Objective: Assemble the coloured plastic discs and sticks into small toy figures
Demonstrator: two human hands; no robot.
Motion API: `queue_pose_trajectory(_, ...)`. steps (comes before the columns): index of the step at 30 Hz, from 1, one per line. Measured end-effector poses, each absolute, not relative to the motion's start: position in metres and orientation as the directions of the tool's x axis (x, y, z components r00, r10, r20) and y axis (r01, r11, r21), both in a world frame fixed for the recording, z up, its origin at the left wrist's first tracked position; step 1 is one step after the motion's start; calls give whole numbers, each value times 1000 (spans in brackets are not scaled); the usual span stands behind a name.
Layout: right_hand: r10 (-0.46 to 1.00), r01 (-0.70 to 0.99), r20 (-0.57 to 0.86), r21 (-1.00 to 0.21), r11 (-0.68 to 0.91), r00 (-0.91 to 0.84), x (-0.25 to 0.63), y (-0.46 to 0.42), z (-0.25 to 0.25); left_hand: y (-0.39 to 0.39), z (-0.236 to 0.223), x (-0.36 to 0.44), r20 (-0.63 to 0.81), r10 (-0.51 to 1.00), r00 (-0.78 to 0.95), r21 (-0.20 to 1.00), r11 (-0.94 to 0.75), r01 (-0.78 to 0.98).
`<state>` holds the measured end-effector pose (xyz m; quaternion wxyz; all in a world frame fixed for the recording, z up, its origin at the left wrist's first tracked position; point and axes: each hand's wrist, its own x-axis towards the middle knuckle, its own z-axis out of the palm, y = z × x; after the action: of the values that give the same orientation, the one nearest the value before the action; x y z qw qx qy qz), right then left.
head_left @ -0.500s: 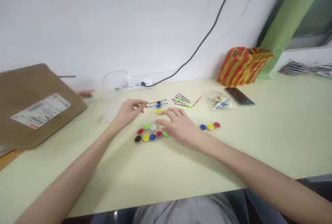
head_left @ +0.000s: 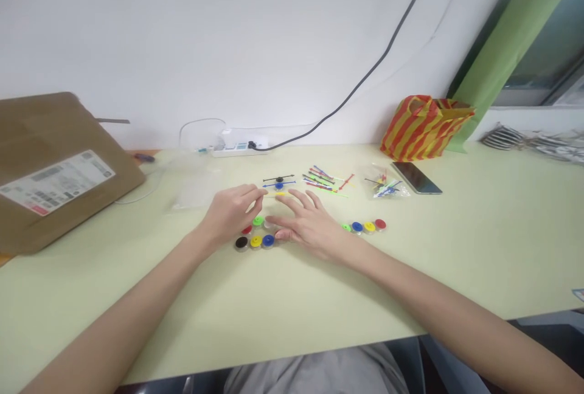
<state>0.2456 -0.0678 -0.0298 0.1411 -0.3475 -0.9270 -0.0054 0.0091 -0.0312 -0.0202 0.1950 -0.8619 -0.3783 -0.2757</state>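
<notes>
Across the pale green tabletop (head_left: 255, 315), in the head view, both bare hands meet over a yellow arrow (head_left: 280, 194), which lies crosswise just nearer the person than a blue arrow (head_left: 279, 185) and a black arrow (head_left: 279, 179), each sitting on a round base of its own colour. The left hand (head_left: 232, 214) has thumb and forefinger brought together at the yellow arrow's left end, seemingly pinching it; its other fingers are curled. The right hand (head_left: 308, 221) is palm down with fingers loosely spread and nothing clasped, its forefinger reaching the yellow piece's middle; whether that fingertip presses on it or only hovers, I cannot tell. The step in hand looks like settling or lining up this third arrow, judging by how it lies alongside the other two. What the move calls for, I would say, is a light hold on the thin tip and a steady fingertip at the centre, without nudging the blue arrow close behind. Below the hands stand more round bases, among them a black base (head_left: 241, 243) and a yellow base (head_left: 256, 241), some hidden by the right hand; others, ending in a red base (head_left: 380, 224), form a row to the right. Loose coloured arrows (head_left: 322, 180) lie beyond the right hand, near a clear bag (head_left: 387, 187) holding more.
</notes>
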Motion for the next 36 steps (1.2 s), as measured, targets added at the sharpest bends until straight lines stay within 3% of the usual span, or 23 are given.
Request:
queue_pose_trajectory(6,628,647,323,-62,760,-708,248,-64,-30,-30,-21,6,648,527,550,-118,-644,756)
queue_pose_trajectory(11,745,773,285,-20,634,-604,270,-51,-21,-30,-21,3,654,536,534,-85,-650,755)
queue_pose_trajectory(19,888,874,99,-159,460,-450,304,-28,-16,-37,-18,13,664,494,562,-69,-708,703)
queue_pose_trajectory(28,899,870,123,-223,439,-421,311,-26,-18,-47,-16,34,671,379,637,-137,-782,609)
queue_pose_trajectory(29,896,857,154,-262,444,-417,309,-27,-18,-49,-15,36,674,383,632,-117,-790,602)
queue_pose_trajectory(31,876,746,256,-459,483,-409,302,-32,-16,-52,-15,39,676,415,609,-42,-803,595)
queue_pose_trajectory(34,843,314,389,-802,508,-371,283,-48,-11,-58,-14,44,701,435,565,54,-822,566)
queue_pose_trajectory(36,842,92,412,-879,468,-349,271,-59,-8,-62,-13,47,727,415,548,66,-836,545)
